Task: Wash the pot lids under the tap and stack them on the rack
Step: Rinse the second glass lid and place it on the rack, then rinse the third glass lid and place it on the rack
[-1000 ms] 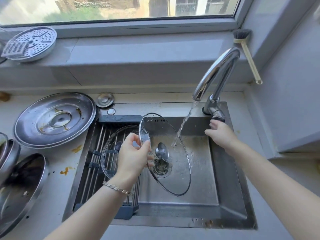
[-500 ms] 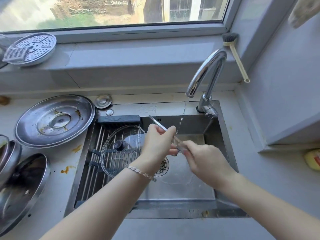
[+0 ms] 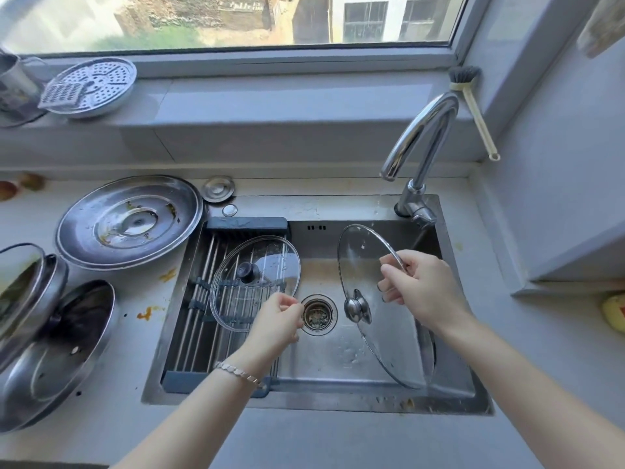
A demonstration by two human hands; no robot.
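Over sink [image 3: 338,396], right half: glass lid [image 3: 365,265] with metal knob [image 3: 356,310], held tilted steeply on edge, knob side facing left. Right hand [image 3: 419,289] grips its upper right rim, fingers curled over the edge. Droplets on the glass. The lid's lower edge is down near the sink's front right corner.

Tap [image 3: 419,130] is at the back right. A thin trickle [image 3: 380,194] falls from the spout, just above the lid's far edge.

Left hand [image 3: 277,319], bracelet [image 3: 236,370] at the wrist, hangs beside the drain [image 3: 318,314]. Its fingers are curled in, thumb against forefinger, with nothing seen in it.

Rack [image 3: 203,316] spans the sink's left half. A second glass lid [image 3: 267,262] with a dark knob lies flat on it, knob up.

Tabletop [image 3: 125,418], left of sink: a large steel lid [image 3: 128,221] with yellow-brown smears, and more steel lids [image 3: 57,353] overlapping at the left edge. There are orange spots on the surface between them and the sink.

Brush [image 3: 477,120] leans in the window corner.
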